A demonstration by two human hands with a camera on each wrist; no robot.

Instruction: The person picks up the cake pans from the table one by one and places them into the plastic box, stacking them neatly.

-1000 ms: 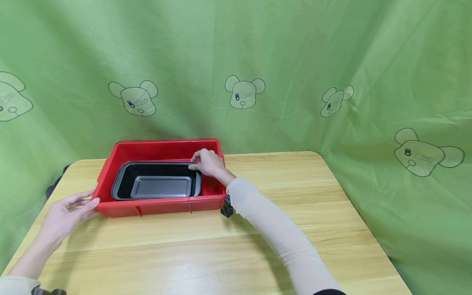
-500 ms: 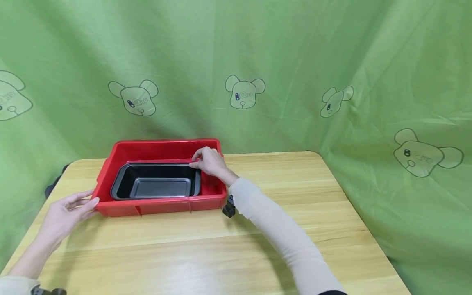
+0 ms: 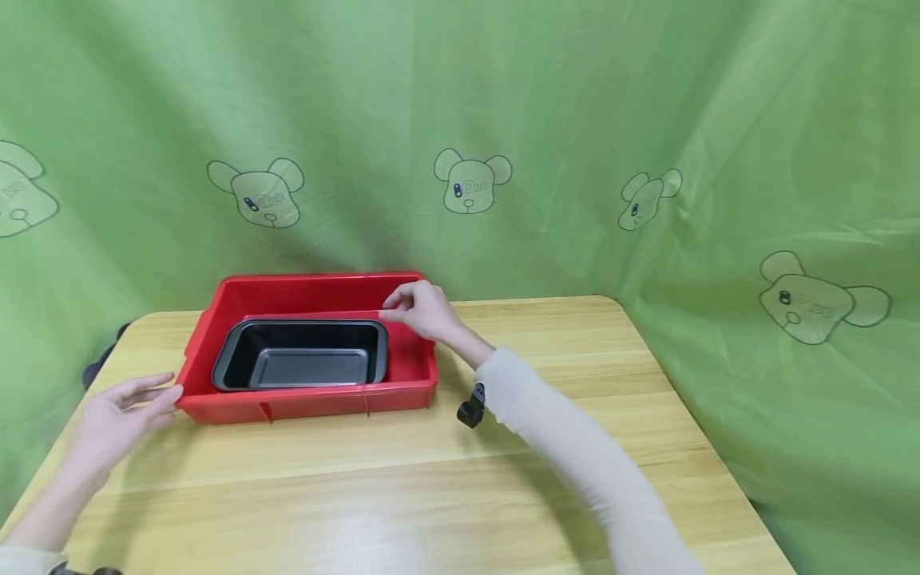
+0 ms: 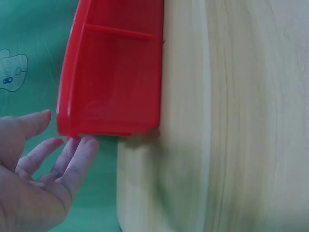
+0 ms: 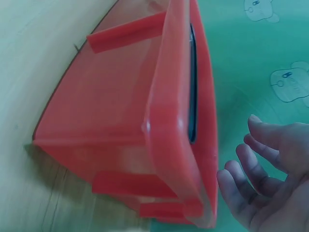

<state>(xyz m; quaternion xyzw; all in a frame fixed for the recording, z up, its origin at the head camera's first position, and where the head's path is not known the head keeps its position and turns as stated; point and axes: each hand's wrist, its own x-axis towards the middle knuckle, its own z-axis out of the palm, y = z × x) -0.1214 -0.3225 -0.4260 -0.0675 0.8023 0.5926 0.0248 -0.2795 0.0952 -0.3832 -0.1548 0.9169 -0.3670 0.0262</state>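
Note:
A dark grey loaf pan [image 3: 312, 367] sits inside a red plastic bin [image 3: 316, 399] on the wooden table. Over the bin's right end hovers my right hand [image 3: 426, 311], holding nothing, apart from the pan's right edge. In the right wrist view its fingers [image 5: 248, 176] are loosely bent beside the bin's rim. At the bin's left front corner is my left hand [image 3: 118, 419]. The left wrist view has its fingertips [image 4: 87, 142] at the bin's end, just under the rim, with the thumb [image 4: 36, 123] standing away from the wall.
A green curtain [image 3: 345, 96] with bear-head outlines hangs behind the table and at both sides. The wooden table [image 3: 546, 351] extends to the right and in front of the bin. Something dark [image 3: 101, 359] shows beyond the table's left edge.
My right hand has let go of the loaf pan's back right corner and moved right and slightly up. The left hand's thumb has eased off the bin's corner. The pan stays in the bin.

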